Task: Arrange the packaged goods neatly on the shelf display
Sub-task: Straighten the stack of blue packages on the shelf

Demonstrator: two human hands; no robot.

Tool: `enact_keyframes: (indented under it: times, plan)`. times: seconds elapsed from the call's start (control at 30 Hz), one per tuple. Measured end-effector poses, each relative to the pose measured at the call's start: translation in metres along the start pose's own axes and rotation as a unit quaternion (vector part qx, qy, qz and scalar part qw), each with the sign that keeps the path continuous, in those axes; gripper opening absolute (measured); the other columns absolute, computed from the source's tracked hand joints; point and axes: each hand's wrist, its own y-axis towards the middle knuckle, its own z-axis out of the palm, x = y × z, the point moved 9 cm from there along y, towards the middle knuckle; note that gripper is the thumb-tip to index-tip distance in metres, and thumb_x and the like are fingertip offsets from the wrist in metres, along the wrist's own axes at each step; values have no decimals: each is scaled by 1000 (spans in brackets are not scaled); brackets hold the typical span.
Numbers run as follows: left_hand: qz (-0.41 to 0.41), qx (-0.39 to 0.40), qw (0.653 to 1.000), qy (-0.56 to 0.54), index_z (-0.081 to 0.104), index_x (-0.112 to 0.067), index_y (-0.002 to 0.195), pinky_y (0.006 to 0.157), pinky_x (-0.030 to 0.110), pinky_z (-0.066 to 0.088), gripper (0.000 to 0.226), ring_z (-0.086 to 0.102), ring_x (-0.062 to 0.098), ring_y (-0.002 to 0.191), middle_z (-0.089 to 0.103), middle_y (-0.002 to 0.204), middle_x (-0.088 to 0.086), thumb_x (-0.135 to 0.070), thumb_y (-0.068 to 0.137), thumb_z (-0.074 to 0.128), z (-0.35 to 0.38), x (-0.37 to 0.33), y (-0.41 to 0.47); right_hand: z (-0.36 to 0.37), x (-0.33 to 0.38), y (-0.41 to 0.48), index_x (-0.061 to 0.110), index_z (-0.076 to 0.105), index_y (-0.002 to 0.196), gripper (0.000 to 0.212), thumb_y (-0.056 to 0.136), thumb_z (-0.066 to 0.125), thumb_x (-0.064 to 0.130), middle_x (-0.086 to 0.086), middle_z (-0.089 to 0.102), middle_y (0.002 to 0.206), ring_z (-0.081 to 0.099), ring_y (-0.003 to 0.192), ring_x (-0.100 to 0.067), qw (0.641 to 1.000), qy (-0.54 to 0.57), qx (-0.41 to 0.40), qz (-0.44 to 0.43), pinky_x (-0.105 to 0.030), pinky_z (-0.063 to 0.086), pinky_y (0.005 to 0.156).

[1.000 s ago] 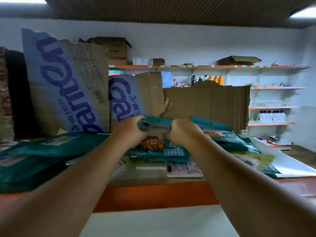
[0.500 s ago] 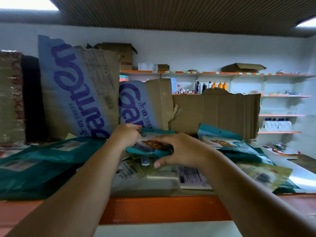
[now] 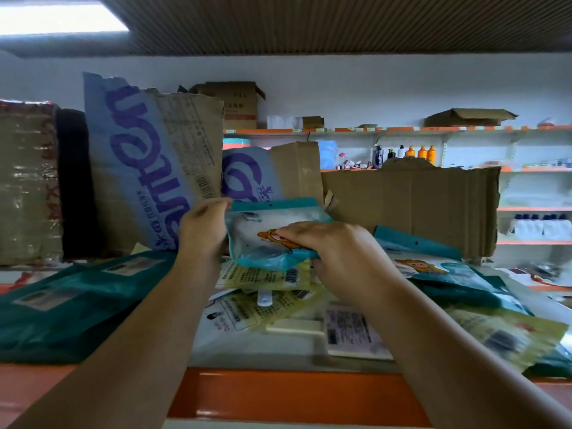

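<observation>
A teal and white packet (image 3: 263, 226) with an orange cartoon figure stands tilted upright above the pile on the shelf. My left hand (image 3: 202, 227) pinches its upper left corner. My right hand (image 3: 325, 243) grips its lower right side, fingers across the front and thumb underneath. Under it lie yellow packets (image 3: 263, 278) with barcodes and a white hang tab. More teal packets (image 3: 445, 274) lie to the right, and large dark teal packets (image 3: 71, 301) lie flat to the left.
Torn cardboard sheets with blue print (image 3: 148, 168) and plain brown cardboard (image 3: 411, 202) stand behind the pile. The shelf has an orange front edge (image 3: 278, 394). A taped box (image 3: 28, 181) stands at the far left. Distant wall shelves (image 3: 526, 168) hold bottles and boxes.
The cartoon packet has been lifted from lying flat on the pile to a tilted upright pose. My right hand shifted from pressing its top to gripping its lower right side. The view moved closer.
</observation>
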Motion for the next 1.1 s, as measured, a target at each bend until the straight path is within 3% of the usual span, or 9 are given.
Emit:
enact_keyframes:
  times: [0.17,0.27,0.37,0.47,0.53,0.8,0.9,1.0,1.1]
  plan:
    - [159,29,986,48,70,-13,103,59,17,54,37,70,9,80,69,95,-1,14,88,50,-1,-32,-12,-5,-1,0,36,58,137,66,79,67,4,17,61,136,57,125,-5,998,31,-41,-19,-34,49,104]
    - [285,81,940,172,71,-24,97,84,21,56,42,67,-1,101,69,115,-5,15,82,66,12,-47,-19,-6,-7,1,36,57,138,68,80,64,2,18,59,137,53,127,-3,998,40,-50,-9,-30,47,106]
    - [384,159,869,267,71,-17,108,103,26,49,40,57,16,127,59,137,14,-1,72,82,26,-43,-30,-7,-6,1,36,57,138,67,81,63,1,17,60,137,54,126,-3,997,35,-66,-14,-30,47,105]
    - [424,172,832,315,73,-19,114,107,42,48,45,55,19,133,56,145,8,-35,73,81,27,-46,-46,-7,-4,-1,35,58,138,67,81,64,0,16,60,138,53,128,-3,996,48,-61,-32,-32,47,106]
    - [456,159,787,385,73,-20,120,112,45,44,49,52,22,137,56,146,4,-36,75,84,17,-59,-59,-9,5,-1,33,60,135,68,78,66,-2,14,62,135,55,126,-5,994,60,-68,-53,-34,48,105]
    - [443,201,603,632,69,-34,127,107,36,43,49,58,2,125,67,129,-16,-59,86,61,-40,-80,-121,8,75,-20,30,65,129,56,76,58,14,8,68,127,65,115,-15,983,3,-68,-170,-40,56,95]
    - [444,214,590,640,69,-28,128,107,27,45,56,59,2,123,67,130,-12,-64,89,55,-74,-100,-149,12,125,-9,31,68,123,55,70,72,16,9,71,119,68,107,-14,981,4,-80,-175,-38,57,92]
    - [432,193,604,641,71,-19,125,103,28,49,50,63,7,118,69,128,-5,-52,90,56,-121,-120,-159,20,181,10,34,70,120,48,73,61,30,11,72,115,69,103,-11,979,10,-75,-189,-33,56,89]
    - [415,168,601,662,67,-19,132,108,25,46,54,61,8,123,66,134,-4,-51,89,57,-177,-135,-154,40,229,31,34,68,124,61,66,84,28,10,72,119,69,106,-12,977,4,-44,-209,-33,55,92]
